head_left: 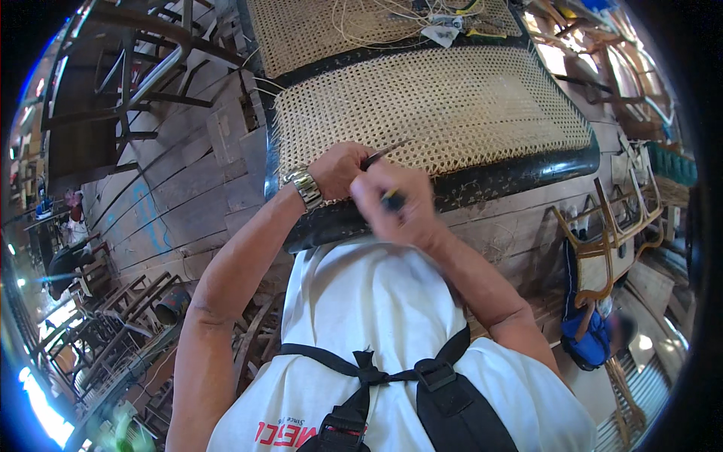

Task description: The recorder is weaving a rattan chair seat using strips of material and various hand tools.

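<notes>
Both hands are working right at the near edge of the pale woven cane seat panel (444,105), the big honeycomb-mesh sheet that is lying flat in its glossy black wooden frame (520,177). The left hand (339,169), with a silver metal wristwatch (305,188) sitting on the wrist, is curling shut over the front rail of that frame, fingers folded down where the cane is meeting the black wood; whether it is pinching a strand under there, I cannot tell. The right hand (395,203) is blurring just beside it, the two hands touching or nearly so, and it is closing in a tight fist around a slim tool with a dark handle showing a dab of yellow (392,200), whose thin grey metal tip (385,153) is poking out past the left hand's knuckles and pointing up over the weave. Beyond the panel, a second woven cane section (309,30) is stretching away, with loose cane strands and small bits of clutter (444,22) lying on top of it. The whole piece is resting over a weathered grey plank floor (181,188). Off to the right, a bent rattan chair frame (602,241) is standing with a blue cloth bag (591,339) slumping against it.
</notes>
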The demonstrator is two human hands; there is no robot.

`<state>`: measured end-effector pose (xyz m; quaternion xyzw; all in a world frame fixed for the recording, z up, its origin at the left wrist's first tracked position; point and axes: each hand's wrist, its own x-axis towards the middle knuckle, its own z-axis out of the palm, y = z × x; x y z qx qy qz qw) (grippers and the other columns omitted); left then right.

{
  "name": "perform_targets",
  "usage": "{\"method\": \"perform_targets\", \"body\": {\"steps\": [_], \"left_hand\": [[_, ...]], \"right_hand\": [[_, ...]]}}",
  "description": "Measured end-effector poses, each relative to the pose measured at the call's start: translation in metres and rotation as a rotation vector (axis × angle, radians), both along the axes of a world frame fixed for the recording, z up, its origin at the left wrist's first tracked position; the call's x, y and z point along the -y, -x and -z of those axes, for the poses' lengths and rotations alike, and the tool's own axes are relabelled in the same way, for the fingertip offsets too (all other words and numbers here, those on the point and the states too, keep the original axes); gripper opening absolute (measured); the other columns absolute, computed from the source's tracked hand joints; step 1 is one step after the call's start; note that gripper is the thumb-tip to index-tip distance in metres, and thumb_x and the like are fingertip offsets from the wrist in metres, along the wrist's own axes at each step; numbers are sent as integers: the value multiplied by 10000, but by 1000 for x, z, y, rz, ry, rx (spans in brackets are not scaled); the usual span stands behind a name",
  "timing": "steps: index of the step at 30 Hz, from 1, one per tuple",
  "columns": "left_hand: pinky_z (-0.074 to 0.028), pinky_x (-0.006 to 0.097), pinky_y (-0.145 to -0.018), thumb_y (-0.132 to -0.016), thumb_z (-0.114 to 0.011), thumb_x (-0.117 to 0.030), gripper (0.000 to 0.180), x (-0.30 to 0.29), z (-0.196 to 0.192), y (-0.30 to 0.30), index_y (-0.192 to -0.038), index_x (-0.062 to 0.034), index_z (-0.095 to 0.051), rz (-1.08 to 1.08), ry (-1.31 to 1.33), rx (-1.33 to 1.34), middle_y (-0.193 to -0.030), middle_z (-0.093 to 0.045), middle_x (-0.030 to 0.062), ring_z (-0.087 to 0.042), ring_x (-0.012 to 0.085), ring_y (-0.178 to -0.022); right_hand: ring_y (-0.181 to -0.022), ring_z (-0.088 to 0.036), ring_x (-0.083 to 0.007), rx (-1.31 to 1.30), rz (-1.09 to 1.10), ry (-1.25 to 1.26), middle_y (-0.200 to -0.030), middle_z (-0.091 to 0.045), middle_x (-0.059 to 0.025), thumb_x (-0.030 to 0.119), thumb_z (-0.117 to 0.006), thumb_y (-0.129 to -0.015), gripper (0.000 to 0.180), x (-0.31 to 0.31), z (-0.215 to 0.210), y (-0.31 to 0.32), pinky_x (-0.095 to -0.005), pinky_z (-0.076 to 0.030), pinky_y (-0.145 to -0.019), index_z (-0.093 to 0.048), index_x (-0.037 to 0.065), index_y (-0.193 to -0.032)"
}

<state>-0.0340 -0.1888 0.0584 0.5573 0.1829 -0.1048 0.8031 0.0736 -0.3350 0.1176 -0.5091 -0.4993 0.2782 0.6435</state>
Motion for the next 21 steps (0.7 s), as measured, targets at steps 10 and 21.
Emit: {"method": "perform_targets", "body": {"steps": [10,21], "left_hand": [[-505,274,-674,-765,-810,-269,234,8,-21,-11,-870,-68,-750,56,-491,-148,-768,-709,6,-625,92,-707],[-503,305,-632,-746,-769,-351,303,11,-30,-30,-816,-64,-706,101,-673,-245,-721,-679,41,-611,137,-647]], "right_hand": [[-658,-490,-163,-248,-175,-82,-744,-517,-19,287,-552,-982,255,53,-126,-71,-336,-432,-684,-506,106,-809],[-574,-405,-110,-564,-109,-94,-652,-414,-10,465,-504,-1036,455,70,-52,-74,-276,-351,-533,-456,71,-813]]}}
